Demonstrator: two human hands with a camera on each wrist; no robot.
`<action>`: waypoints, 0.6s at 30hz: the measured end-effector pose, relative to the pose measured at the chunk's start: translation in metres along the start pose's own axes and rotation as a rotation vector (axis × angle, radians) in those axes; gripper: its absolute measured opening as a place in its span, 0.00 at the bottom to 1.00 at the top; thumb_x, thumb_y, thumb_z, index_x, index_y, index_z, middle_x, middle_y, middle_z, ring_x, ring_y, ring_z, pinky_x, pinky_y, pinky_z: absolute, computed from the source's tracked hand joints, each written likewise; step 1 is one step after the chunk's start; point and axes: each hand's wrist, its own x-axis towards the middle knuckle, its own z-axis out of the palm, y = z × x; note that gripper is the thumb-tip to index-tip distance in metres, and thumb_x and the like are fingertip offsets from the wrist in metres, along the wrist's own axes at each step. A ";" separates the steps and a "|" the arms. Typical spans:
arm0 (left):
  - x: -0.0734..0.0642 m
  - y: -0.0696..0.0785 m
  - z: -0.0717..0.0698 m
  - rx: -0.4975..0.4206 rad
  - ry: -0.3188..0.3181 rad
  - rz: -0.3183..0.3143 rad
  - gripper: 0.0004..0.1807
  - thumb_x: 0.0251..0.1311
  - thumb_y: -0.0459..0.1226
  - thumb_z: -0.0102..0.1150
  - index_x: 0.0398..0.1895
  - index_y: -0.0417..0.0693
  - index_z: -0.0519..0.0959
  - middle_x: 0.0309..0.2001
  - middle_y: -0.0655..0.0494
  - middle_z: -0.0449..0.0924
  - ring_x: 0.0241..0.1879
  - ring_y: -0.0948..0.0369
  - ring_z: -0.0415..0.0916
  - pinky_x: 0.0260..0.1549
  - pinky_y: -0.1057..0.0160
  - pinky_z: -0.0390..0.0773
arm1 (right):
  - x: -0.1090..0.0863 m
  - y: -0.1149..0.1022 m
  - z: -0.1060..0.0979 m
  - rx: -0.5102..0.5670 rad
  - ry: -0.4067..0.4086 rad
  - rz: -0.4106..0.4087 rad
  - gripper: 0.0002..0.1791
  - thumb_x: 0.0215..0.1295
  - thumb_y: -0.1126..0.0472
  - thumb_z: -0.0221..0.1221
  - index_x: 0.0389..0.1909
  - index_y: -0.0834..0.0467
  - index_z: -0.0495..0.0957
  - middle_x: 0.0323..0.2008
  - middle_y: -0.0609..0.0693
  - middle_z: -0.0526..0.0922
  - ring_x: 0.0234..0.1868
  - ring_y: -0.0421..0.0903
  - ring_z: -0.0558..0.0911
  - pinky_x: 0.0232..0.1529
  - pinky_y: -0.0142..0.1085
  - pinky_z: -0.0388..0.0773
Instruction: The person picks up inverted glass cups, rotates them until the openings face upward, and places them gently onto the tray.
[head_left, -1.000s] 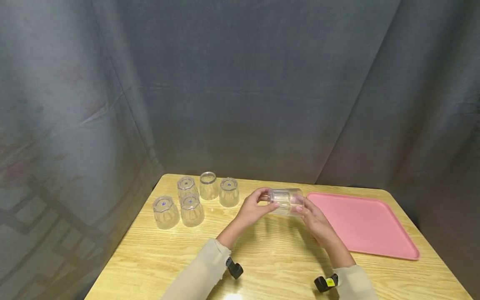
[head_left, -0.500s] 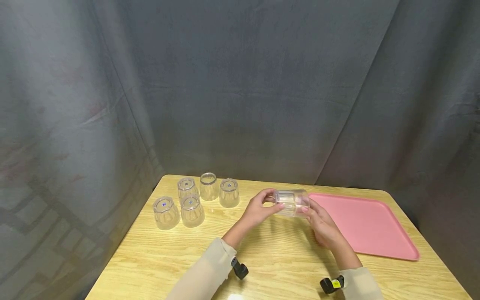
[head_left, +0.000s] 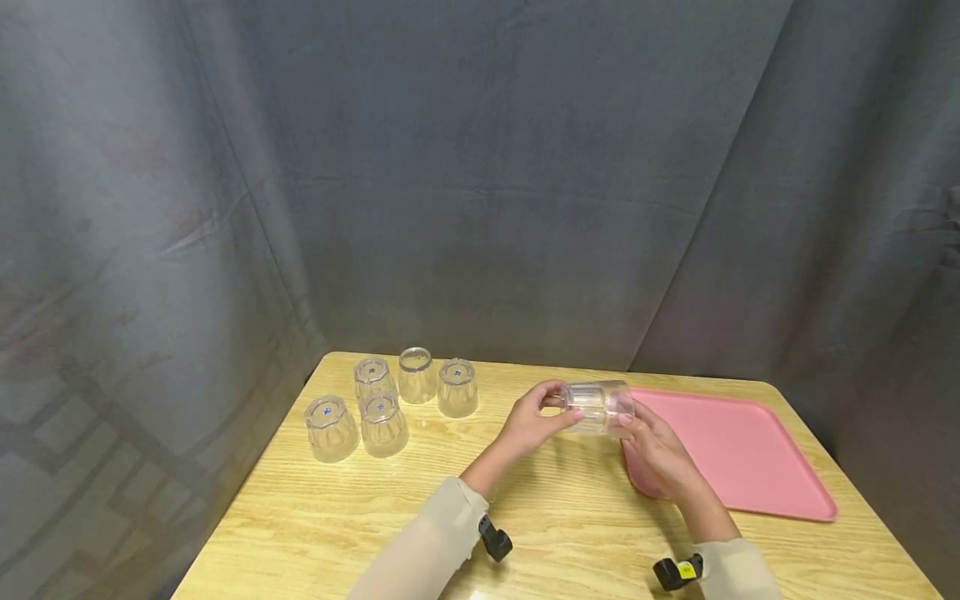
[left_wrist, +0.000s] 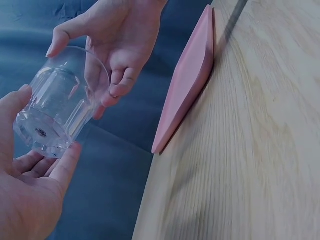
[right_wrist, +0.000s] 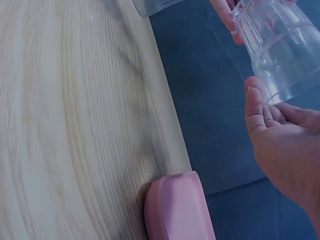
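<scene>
A clear glass (head_left: 597,405) with faceted sides lies tipped on its side in the air, held between both hands above the table. My left hand (head_left: 530,422) grips its base end with thumb and fingers; a small dark mark shows on that base (left_wrist: 42,132) in the left wrist view. At the rim end, my right hand (head_left: 658,450) holds the glass, thumb on the near side and fingers behind. From the right wrist, the right fingertips (right_wrist: 254,102) are seen right at the rim. Part of the glass overlaps the left edge of the pink tray (head_left: 738,450).
Several more clear glasses stand upside down at the table's back left, among them a front-left glass (head_left: 332,429) and a right-hand glass (head_left: 457,389). The wooden table (head_left: 555,517) meets a grey curtain (head_left: 480,208) behind. The pink tray lies flat at the right.
Both hands have moved to the right with the glass, bringing it to the tray's left edge. The standing glasses and the tray have stayed in place.
</scene>
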 end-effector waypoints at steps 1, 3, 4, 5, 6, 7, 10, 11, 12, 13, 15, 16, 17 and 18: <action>0.001 0.000 0.001 0.006 -0.002 -0.004 0.33 0.62 0.47 0.69 0.68 0.47 0.72 0.57 0.53 0.80 0.56 0.58 0.78 0.48 0.62 0.80 | 0.000 0.000 -0.001 -0.002 0.004 0.007 0.32 0.81 0.57 0.43 0.76 0.72 0.50 0.58 0.54 0.75 0.51 0.33 0.80 0.72 0.53 0.60; 0.002 0.000 0.004 0.008 -0.003 -0.007 0.33 0.62 0.48 0.69 0.68 0.47 0.72 0.57 0.53 0.81 0.56 0.59 0.78 0.48 0.63 0.80 | -0.001 0.000 -0.004 0.000 0.008 0.006 0.33 0.81 0.57 0.43 0.76 0.73 0.49 0.59 0.58 0.73 0.51 0.33 0.79 0.69 0.41 0.67; 0.002 -0.001 0.005 0.008 -0.003 -0.005 0.33 0.62 0.48 0.69 0.68 0.47 0.72 0.56 0.53 0.81 0.56 0.59 0.78 0.48 0.63 0.80 | -0.001 0.001 -0.005 0.000 0.010 0.005 0.32 0.81 0.57 0.43 0.76 0.73 0.49 0.59 0.57 0.72 0.51 0.32 0.79 0.65 0.35 0.70; 0.003 -0.001 0.007 0.009 -0.002 -0.006 0.33 0.62 0.48 0.69 0.68 0.47 0.72 0.56 0.54 0.82 0.56 0.60 0.78 0.48 0.63 0.80 | -0.001 0.001 -0.006 0.003 0.012 0.000 0.32 0.81 0.57 0.43 0.75 0.73 0.50 0.58 0.55 0.73 0.51 0.32 0.79 0.61 0.29 0.71; 0.004 -0.001 0.008 0.009 -0.001 -0.006 0.33 0.62 0.48 0.69 0.68 0.47 0.72 0.56 0.54 0.82 0.55 0.60 0.78 0.49 0.63 0.79 | -0.002 0.002 -0.007 0.009 0.012 -0.007 0.32 0.81 0.58 0.43 0.75 0.74 0.50 0.57 0.53 0.74 0.51 0.32 0.79 0.57 0.24 0.71; 0.005 -0.001 0.010 0.008 -0.001 -0.005 0.33 0.62 0.48 0.69 0.68 0.47 0.72 0.56 0.54 0.82 0.55 0.61 0.78 0.49 0.64 0.79 | -0.002 0.002 -0.008 0.018 0.011 -0.015 0.32 0.81 0.58 0.43 0.75 0.75 0.49 0.56 0.51 0.75 0.51 0.32 0.79 0.55 0.22 0.72; 0.006 0.000 0.015 0.005 0.004 -0.007 0.34 0.62 0.48 0.69 0.68 0.47 0.72 0.56 0.54 0.81 0.55 0.61 0.78 0.48 0.64 0.79 | -0.003 0.003 -0.012 0.027 0.014 -0.030 0.32 0.82 0.58 0.43 0.75 0.75 0.49 0.51 0.42 0.76 0.50 0.32 0.79 0.55 0.21 0.72; 0.007 0.000 0.016 0.001 0.004 -0.008 0.34 0.62 0.48 0.69 0.68 0.47 0.72 0.56 0.55 0.81 0.55 0.61 0.78 0.48 0.65 0.79 | -0.003 0.004 -0.013 0.036 0.013 -0.037 0.32 0.82 0.58 0.43 0.74 0.75 0.49 0.50 0.40 0.76 0.50 0.33 0.79 0.55 0.21 0.72; 0.007 0.000 0.018 -0.004 0.003 -0.008 0.34 0.62 0.48 0.69 0.68 0.47 0.72 0.56 0.55 0.81 0.55 0.62 0.78 0.47 0.65 0.80 | -0.004 0.004 -0.014 0.040 0.015 -0.041 0.33 0.82 0.57 0.43 0.74 0.76 0.49 0.50 0.39 0.77 0.50 0.33 0.79 0.54 0.20 0.72; 0.007 0.001 0.019 -0.010 0.002 -0.010 0.34 0.62 0.48 0.69 0.68 0.48 0.72 0.56 0.55 0.81 0.54 0.62 0.78 0.46 0.66 0.80 | -0.004 0.005 -0.015 0.039 0.019 -0.043 0.33 0.82 0.57 0.43 0.74 0.76 0.48 0.49 0.38 0.77 0.50 0.32 0.79 0.54 0.20 0.72; 0.008 0.000 0.023 -0.018 -0.002 -0.007 0.34 0.62 0.48 0.69 0.68 0.48 0.72 0.55 0.56 0.81 0.53 0.63 0.78 0.44 0.67 0.80 | -0.005 0.006 -0.018 0.047 0.025 -0.052 0.33 0.82 0.58 0.43 0.74 0.77 0.48 0.48 0.37 0.78 0.49 0.32 0.79 0.53 0.21 0.73; 0.009 0.000 0.024 -0.022 -0.004 -0.006 0.33 0.62 0.48 0.70 0.68 0.48 0.72 0.54 0.56 0.81 0.53 0.64 0.78 0.43 0.67 0.80 | -0.006 0.006 -0.019 0.046 0.028 -0.055 0.33 0.82 0.58 0.43 0.74 0.78 0.48 0.47 0.36 0.78 0.48 0.32 0.79 0.53 0.21 0.73; 0.010 0.000 0.026 -0.027 -0.005 -0.004 0.33 0.61 0.47 0.70 0.68 0.48 0.72 0.54 0.56 0.81 0.52 0.64 0.78 0.42 0.68 0.80 | -0.006 0.007 -0.020 0.051 0.029 -0.055 0.33 0.82 0.58 0.43 0.74 0.78 0.47 0.46 0.36 0.79 0.48 0.32 0.79 0.53 0.21 0.73; 0.010 -0.001 0.027 -0.029 -0.006 -0.004 0.33 0.61 0.47 0.70 0.68 0.48 0.72 0.54 0.56 0.81 0.52 0.65 0.78 0.41 0.68 0.80 | -0.007 0.007 -0.021 0.044 0.032 -0.054 0.33 0.82 0.58 0.43 0.73 0.78 0.47 0.46 0.36 0.79 0.47 0.32 0.80 0.52 0.21 0.73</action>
